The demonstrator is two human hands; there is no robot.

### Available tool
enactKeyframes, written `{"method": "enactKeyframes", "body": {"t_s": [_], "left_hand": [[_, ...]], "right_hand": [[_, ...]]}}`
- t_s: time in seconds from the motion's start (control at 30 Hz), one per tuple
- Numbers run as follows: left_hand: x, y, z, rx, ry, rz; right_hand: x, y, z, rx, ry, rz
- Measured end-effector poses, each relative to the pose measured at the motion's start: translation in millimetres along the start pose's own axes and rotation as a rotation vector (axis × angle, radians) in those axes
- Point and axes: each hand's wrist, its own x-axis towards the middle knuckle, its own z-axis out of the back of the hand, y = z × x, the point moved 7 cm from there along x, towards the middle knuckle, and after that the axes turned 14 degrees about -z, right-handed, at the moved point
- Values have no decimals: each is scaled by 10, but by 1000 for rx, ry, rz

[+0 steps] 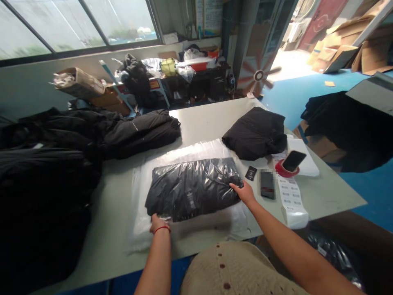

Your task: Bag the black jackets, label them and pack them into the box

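A folded black garment in a clear plastic bag (193, 186) lies on a stack of clear bags (141, 184) on the grey table (113, 229). My left hand (158, 223) grips the bagged garment's near left corner, fingers curled under the plastic. A red string circles that wrist. My right hand (244, 191) pinches the bag's right edge. A second folded black garment (254, 131), not bagged, sits behind it to the right.
A heap of black jackets (76, 139) covers the table's left side. Right of the bag lie a small black tag (251, 173), a dark card (267, 184), a strip of white labels (291, 200) and a phone propped on a red tape roll (288, 166). Cluttered shelves stand behind.
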Motion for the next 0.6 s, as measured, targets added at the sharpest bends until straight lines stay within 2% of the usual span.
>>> {"method": "enactKeyframes", "body": {"t_s": [0.03, 0.1, 0.13, 0.17, 0.23, 0.27, 0.33, 0.4, 0.5, 0.6], "left_hand": [[-9, 11, 128, 116, -91, -17], [-1, -165, 285, 353, -241, -164], [8, -341, 270, 487, -269, -298], [14, -539, 171, 611, -245, -459], [-3, -872, -236, 793, -35, -773], [-20, -965, -471, 871, 100, -872], [-44, -1012, -885, 1027, 344, -963], [-39, -915, -1166, 1158, 544, -953], [2, -689, -1324, 1255, 699, -895], [28, -559, -1321, 1270, 688, -917]], "right_hand": [[-6, -58, 66, -144, -100, -2], [-35, -72, 183, -329, -330, 34], [-55, -12, 192, -391, -419, 94], [-66, 88, 142, -454, -460, 182], [-53, 331, -123, -618, -400, 379], [-32, 438, -305, -718, -329, 460], [21, 578, -658, -901, -190, 562], [75, 600, -936, -1027, -65, 598], [126, 477, -1156, -1095, 53, 580], [133, 356, -1201, -1091, 52, 568]]}}
